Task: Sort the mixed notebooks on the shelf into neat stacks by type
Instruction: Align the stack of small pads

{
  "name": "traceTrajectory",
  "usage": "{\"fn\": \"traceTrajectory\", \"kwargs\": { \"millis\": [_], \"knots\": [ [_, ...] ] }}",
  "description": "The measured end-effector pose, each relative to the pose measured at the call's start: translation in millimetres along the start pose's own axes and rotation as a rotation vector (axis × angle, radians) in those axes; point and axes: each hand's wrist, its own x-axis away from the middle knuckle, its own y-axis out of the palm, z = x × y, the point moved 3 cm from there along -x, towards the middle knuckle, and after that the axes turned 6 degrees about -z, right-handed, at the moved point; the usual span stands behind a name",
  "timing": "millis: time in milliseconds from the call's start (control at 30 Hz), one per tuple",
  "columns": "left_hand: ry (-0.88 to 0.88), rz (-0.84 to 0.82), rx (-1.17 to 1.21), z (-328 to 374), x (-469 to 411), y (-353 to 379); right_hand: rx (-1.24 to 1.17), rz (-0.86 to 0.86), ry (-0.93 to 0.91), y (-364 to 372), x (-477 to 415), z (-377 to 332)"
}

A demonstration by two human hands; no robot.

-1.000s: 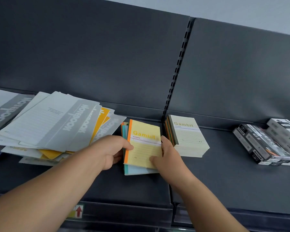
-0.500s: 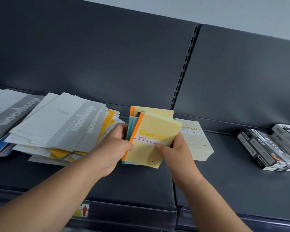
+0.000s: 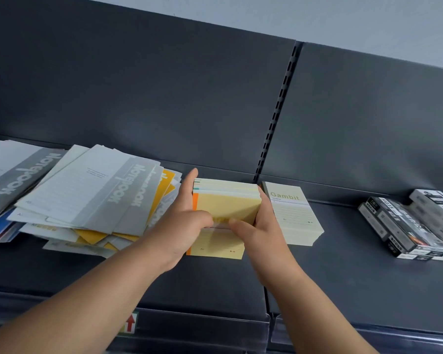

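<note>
Both hands hold a small bundle of yellow Gambit notebooks [image 3: 225, 208] upright on its lower edge on the dark shelf [image 3: 356, 277]. My left hand [image 3: 183, 218] grips its left side, index finger raised, and my right hand [image 3: 256, 226] grips its right side. Both thumbs press on the front cover. The spines show orange and teal. Just to the right lies a flat stack of pale green Gambit notebooks [image 3: 292, 215]. A loose, fanned pile of large grey and yellow notebooks [image 3: 92, 198] lies to the left.
Black-and-white boxes [image 3: 414, 226] lie at the right of the shelf. More grey, blue and red notebooks [image 3: 3, 190] reach the left edge. A slotted upright [image 3: 276, 111] divides the dark back panel. A price rail with a red arrow label [image 3: 129, 324] runs along the front.
The yellow bundle lay flat a second ago. Both hands have lifted it, stood it upright and squared its edges. The view has tilted upward.
</note>
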Motion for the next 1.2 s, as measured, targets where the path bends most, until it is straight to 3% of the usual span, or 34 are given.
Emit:
{"fn": "traceTrajectory", "kwargs": {
  "millis": [233,367,600,767,1000,1200],
  "knots": [
    [0.161,0.032,-0.377,11,-2,-11,0.397,0.022,-0.062,-11,3,-18],
    [0.166,0.026,-0.477,10,-5,-13,0.490,0.042,-0.073,-10,3,-15],
    [0.067,0.036,-0.397,-15,-9,-16,0.224,0.041,0.081,-12,-5,5],
    [-0.007,0.130,-0.504,-24,-16,-15,0.241,0.073,0.194,-10,-16,24],
    [-0.168,0.219,-0.406,-24,-64,-21,0.212,0.198,0.319,-15,-56,21],
    [-0.328,0.239,-0.451,-32,-98,-14,0.241,0.152,0.465,-11,-78,33]
  ]
}}
